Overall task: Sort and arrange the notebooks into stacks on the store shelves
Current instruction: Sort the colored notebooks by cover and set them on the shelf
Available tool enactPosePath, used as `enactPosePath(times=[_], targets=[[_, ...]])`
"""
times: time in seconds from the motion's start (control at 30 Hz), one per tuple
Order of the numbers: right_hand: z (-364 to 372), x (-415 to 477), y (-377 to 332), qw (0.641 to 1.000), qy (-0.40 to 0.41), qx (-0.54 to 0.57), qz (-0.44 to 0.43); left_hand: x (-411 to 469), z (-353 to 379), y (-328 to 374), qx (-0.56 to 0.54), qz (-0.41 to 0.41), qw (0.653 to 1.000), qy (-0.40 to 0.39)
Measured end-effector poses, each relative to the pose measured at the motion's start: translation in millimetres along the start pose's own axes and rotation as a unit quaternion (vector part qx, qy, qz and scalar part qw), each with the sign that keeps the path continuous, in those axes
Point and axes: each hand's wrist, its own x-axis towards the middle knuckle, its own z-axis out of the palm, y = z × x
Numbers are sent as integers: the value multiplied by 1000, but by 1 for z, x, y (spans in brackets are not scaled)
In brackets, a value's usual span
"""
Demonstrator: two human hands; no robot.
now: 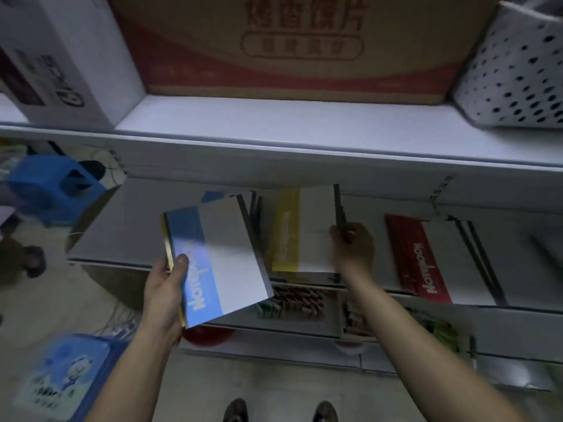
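Blue notebook [219, 257] sits gripped in my left hand [167, 284] while my right hand [353, 245] pinches the yellow notebook [301, 233] at three o'clock; next, I judge, shelve blue.

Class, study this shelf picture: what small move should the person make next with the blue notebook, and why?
Probably lay the blue notebook, gripped by the left hand, on the blue-edged stack just behind it. The yellow stack and red stack are already sorted by colour, and the right hand grips the yellow one.
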Motion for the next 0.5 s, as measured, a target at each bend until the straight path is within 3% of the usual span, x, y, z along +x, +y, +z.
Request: enactPosePath(times=[0.2,0.37,0.5], targets=[[38,-6,-7,993,59,-104,25,26,-38,10,-12,-11,1000,-16],[49,-10,-3,981,94,-170,-4,44,-43,22,-24,-15,998,-62],[54,-32,-15,978,107,-139,-114,57,-42,27,-11,0,995,-103]])
